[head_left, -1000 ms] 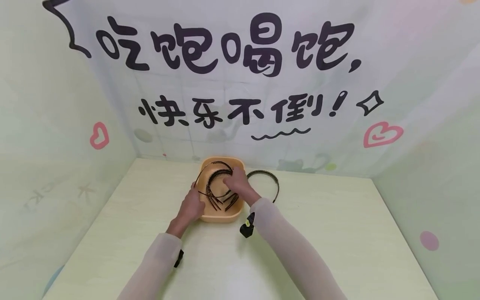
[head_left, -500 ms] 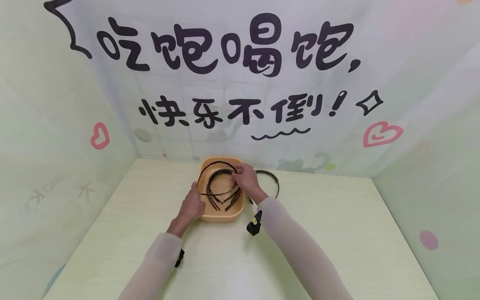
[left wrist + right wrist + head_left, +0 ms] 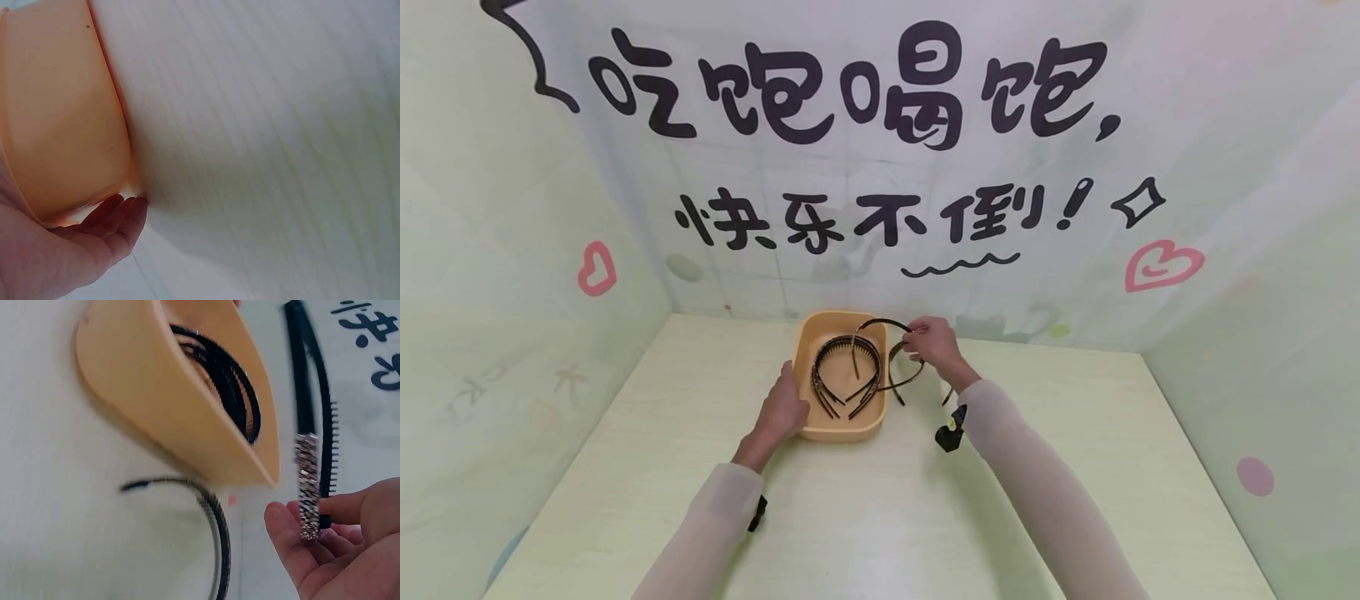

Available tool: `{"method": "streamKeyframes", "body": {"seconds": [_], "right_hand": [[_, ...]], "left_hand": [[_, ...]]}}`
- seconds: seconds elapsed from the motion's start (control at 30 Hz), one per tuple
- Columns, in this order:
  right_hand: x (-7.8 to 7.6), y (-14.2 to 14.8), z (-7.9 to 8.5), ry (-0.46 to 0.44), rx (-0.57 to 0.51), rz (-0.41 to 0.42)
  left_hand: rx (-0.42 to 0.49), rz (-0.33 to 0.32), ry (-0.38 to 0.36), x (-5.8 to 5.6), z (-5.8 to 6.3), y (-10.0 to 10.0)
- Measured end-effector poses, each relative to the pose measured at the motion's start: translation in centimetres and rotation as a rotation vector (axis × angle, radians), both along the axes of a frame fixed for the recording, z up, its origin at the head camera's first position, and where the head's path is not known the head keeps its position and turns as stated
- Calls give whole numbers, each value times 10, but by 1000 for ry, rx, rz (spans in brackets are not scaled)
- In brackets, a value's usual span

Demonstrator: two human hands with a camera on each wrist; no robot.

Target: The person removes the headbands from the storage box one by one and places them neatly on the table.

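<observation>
An orange plastic bin (image 3: 842, 435) stands against the back wall. My left hand (image 3: 784, 407) grips its left side, and in the left wrist view the fingers (image 3: 122, 228) curl at the bin's lower edge. Between the thumb and fingers of my right hand (image 3: 936, 343) is a black toothed headband (image 3: 308, 481) with a glittery section. It hangs over the bin's right rim, partly past it. Several other dark headbands (image 3: 228, 387) lie nested inside the bin. One more headband (image 3: 220, 550) rests on the table right of the bin, partly hidden by my right hand in the head view.
The pale wood-grain table (image 3: 865, 525) is enclosed by cloth walls. Black lettering (image 3: 887, 221) and pink hearts (image 3: 1165, 267) mark the cloth. A black device (image 3: 951, 429) is strapped at my right wrist.
My right hand has moved right, carrying the pinched headband from over the bin's middle to its right rim. My left hand keeps its hold on the bin.
</observation>
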State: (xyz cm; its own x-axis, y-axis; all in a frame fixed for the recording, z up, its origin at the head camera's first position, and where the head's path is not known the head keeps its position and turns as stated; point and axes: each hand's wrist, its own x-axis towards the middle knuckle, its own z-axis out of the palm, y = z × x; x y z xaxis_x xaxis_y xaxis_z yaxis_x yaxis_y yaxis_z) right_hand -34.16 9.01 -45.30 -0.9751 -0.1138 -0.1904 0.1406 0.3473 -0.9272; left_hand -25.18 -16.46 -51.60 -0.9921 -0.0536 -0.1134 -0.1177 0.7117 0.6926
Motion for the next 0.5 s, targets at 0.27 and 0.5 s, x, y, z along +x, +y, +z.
{"method": "streamKeyframes", "body": {"seconds": [0.27, 0.5], "right_hand": [[-10, 46, -4, 2, 65, 62], [-15, 84, -11, -1, 94, 67]], "left_hand": [[-1, -2, 1, 0, -1, -1], [0, 1, 12, -1, -4, 0]]}}
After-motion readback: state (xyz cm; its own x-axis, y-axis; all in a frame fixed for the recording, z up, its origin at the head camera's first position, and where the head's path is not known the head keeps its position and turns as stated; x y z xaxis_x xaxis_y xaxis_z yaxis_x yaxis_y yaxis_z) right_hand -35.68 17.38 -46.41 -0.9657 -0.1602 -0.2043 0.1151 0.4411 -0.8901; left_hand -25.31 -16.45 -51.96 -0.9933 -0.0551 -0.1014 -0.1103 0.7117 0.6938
